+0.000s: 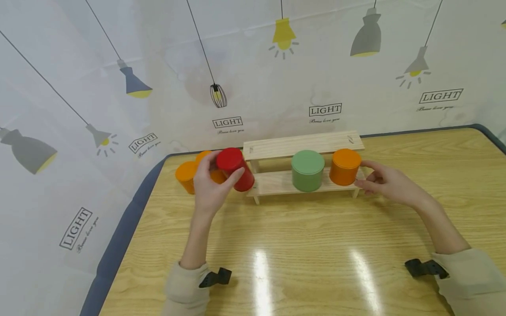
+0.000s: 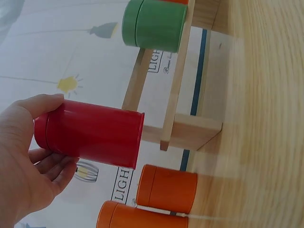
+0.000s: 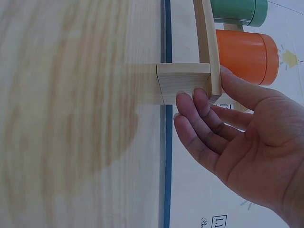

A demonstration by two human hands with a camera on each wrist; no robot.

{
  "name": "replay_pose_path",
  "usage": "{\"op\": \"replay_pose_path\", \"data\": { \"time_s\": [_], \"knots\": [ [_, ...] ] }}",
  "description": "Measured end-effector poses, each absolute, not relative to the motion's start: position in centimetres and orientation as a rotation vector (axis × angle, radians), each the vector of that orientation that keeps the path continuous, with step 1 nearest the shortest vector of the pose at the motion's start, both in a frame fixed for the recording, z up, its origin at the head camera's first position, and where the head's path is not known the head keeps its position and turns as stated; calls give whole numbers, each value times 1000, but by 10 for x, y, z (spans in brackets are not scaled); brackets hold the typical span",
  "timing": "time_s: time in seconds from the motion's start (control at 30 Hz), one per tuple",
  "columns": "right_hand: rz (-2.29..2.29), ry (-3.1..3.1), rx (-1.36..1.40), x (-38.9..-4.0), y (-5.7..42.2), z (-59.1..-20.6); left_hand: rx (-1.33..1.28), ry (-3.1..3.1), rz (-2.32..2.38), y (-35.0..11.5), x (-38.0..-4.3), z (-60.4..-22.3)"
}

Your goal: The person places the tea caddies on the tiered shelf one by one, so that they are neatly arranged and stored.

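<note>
My left hand (image 1: 209, 186) grips a red canister (image 2: 95, 135) and holds it tilted at the left end of a two-tier wooden shelf (image 1: 272, 184). On the lower tier stand a green canister (image 1: 307, 172) and, to its right, an orange canister (image 1: 345, 167). At the shelf's right end is my right hand (image 3: 256, 147). Its thumb lies at the shelf edge beside the orange canister, and the index finger reaches behind that end. The other fingers curl loosely below the board. The index fingertip is partly hidden.
Several more orange canisters (image 1: 186, 175) stand on the table (image 1: 308, 245) left of the shelf, partly behind my left hand. The shelf's upper tier (image 1: 300, 145) runs along the back, close to a wall covering (image 1: 276, 87) printed with lamps.
</note>
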State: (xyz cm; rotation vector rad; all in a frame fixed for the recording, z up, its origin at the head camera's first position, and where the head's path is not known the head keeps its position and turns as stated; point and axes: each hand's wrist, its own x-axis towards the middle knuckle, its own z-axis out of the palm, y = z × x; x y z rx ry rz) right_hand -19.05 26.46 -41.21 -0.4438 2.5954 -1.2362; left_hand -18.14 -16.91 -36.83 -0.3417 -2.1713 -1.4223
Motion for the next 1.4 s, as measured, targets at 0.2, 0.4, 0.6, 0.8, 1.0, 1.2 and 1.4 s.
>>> {"op": "replay_pose_path", "data": {
  "time_s": [0.2, 0.4, 0.6, 0.8, 1.0, 1.2, 1.4],
  "knots": [
    [-1237, 2596, -451, -190, 265, -412, -415, -2162, -1445, -152, -185, -374],
    [-1206, 2616, -437, -189, 264, -410, -432, -2184, -1457, -137, -187, -376],
    [-1209, 2608, -435, -189, 264, -410, -423, -2215, -1480, -122, -189, -376],
    [-1221, 2597, -437, -190, 265, -410, -397, -2260, -1474, -111, -192, -377],
    [-1219, 2598, -430, -190, 265, -409, -405, -2288, -1486, -109, -196, -382],
    [-1229, 2600, -441, -190, 265, -410, -456, -2313, -1466, -107, -197, -383],
    [-1228, 2602, -452, -190, 265, -411, -435, -2338, -1477, -108, -195, -380]
  ]
}}
